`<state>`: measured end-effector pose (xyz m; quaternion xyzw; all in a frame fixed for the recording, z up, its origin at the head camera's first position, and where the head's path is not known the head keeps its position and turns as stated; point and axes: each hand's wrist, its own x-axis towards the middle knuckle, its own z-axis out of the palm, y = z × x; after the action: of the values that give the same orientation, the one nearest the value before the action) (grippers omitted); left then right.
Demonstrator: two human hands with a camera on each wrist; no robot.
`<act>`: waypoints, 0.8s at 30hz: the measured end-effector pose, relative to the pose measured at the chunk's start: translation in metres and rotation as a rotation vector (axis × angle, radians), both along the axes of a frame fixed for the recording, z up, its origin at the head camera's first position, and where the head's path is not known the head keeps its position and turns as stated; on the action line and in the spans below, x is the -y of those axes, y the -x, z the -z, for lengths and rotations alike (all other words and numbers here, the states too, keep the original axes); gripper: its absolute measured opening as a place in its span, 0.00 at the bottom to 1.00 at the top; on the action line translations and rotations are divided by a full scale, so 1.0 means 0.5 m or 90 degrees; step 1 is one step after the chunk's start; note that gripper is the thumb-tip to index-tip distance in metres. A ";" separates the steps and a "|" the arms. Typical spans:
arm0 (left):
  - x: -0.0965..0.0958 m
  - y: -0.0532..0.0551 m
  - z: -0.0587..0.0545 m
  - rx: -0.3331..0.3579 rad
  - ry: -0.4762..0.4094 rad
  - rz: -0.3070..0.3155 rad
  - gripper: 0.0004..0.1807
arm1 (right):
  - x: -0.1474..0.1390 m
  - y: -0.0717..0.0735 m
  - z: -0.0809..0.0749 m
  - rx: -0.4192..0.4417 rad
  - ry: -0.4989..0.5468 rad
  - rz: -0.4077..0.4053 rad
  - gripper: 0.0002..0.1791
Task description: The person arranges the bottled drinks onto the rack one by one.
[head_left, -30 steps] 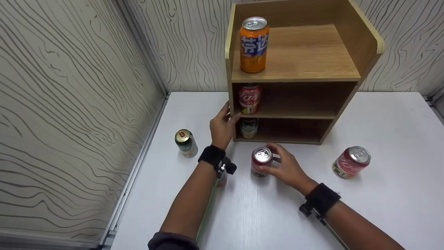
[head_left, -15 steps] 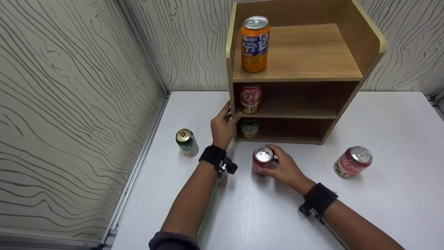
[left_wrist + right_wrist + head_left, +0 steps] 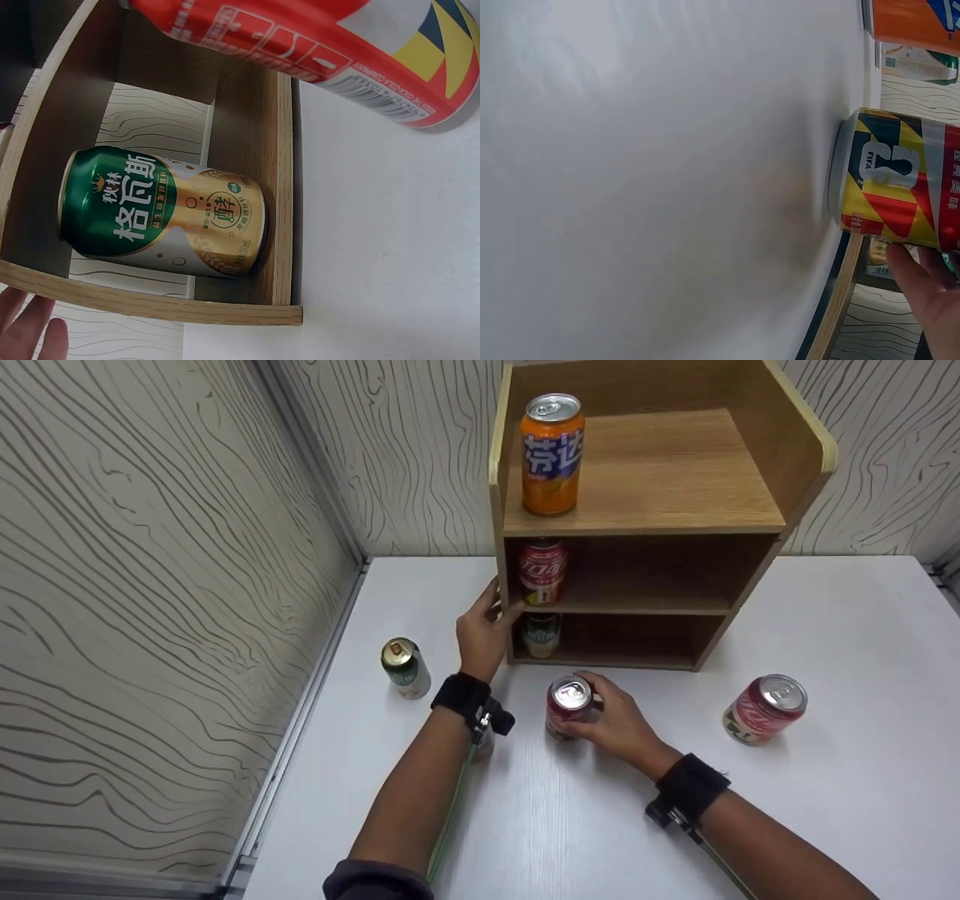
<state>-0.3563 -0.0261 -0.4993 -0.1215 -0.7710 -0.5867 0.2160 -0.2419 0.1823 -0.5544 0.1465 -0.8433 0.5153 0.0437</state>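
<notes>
My left hand [image 3: 481, 634] holds the left side panel of the wooden shelf unit [image 3: 637, 526], thumb at the front edge and fingers outside. Some of its fingertips [image 3: 34, 330] show beside that panel in the left wrist view. In front of the unit, my right hand [image 3: 619, 727] grips a red cola can [image 3: 556, 718] that stands upright on the white table. The can's yellow, red and dark pattern [image 3: 891, 176] faces the right wrist camera. Just past it, inside the bottom compartment, stands a green-and-gold drink can [image 3: 161, 214].
An orange soda can [image 3: 551, 465] tops the unit; a red cola can [image 3: 541, 574] fills the middle compartment's left end. Another green can [image 3: 405, 669] stands left, another red can [image 3: 761, 711] right. My left wrist partly hides a further can [image 3: 484, 748].
</notes>
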 end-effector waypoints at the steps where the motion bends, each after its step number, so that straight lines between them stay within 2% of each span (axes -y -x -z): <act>1: 0.001 0.000 0.000 0.000 0.002 -0.001 0.34 | 0.000 0.000 -0.001 -0.001 0.001 0.001 0.45; 8: 0.003 0.000 0.000 0.000 0.012 -0.007 0.34 | -0.001 -0.001 -0.001 -0.013 -0.002 0.003 0.44; 18: 0.000 0.002 0.001 -0.029 0.011 -0.002 0.33 | -0.009 -0.003 0.001 -0.027 0.001 0.000 0.43; 24: 0.000 0.001 0.001 -0.030 0.011 -0.007 0.32 | -0.012 -0.005 0.000 -0.043 0.001 -0.006 0.41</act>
<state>-0.3571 -0.0262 -0.4997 -0.1326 -0.7714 -0.5757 0.2365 -0.2395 0.1883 -0.5543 0.1678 -0.8402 0.5108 0.0702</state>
